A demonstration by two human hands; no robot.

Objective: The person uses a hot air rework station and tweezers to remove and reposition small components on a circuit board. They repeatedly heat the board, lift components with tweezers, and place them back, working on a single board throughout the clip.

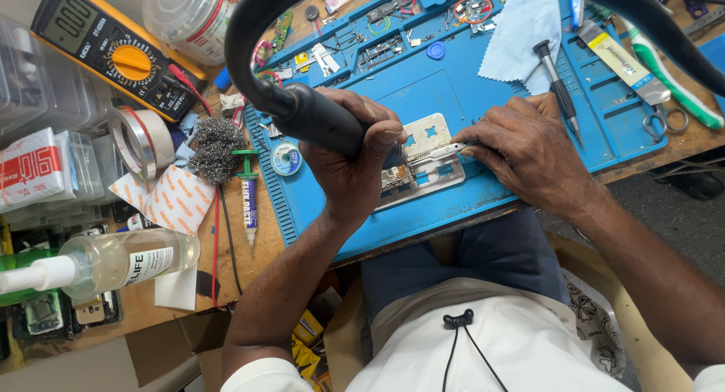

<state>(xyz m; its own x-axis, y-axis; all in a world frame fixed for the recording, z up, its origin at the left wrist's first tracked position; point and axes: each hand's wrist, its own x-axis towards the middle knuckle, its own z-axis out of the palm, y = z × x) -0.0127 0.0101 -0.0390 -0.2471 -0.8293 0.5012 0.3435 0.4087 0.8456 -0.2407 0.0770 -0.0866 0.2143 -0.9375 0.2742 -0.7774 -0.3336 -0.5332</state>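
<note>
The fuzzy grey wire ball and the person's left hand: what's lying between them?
In the head view, between the wire ball and the left hand lie a syringe with a green plunger and a small solder spool on the blue mat.

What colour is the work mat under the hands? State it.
Blue work mat, clearest in the head view.

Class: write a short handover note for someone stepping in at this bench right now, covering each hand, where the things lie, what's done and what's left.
Left hand: grip shut on the black hot-air wand, nozzle down over the board.
Right hand: holds tweezers, tips at the board.
Board sits clamped in the metal holder on the blue mat.
Done: board mounted.
Left: rework under way; result not visible. Flux syringe lies left of the mat.
</note>
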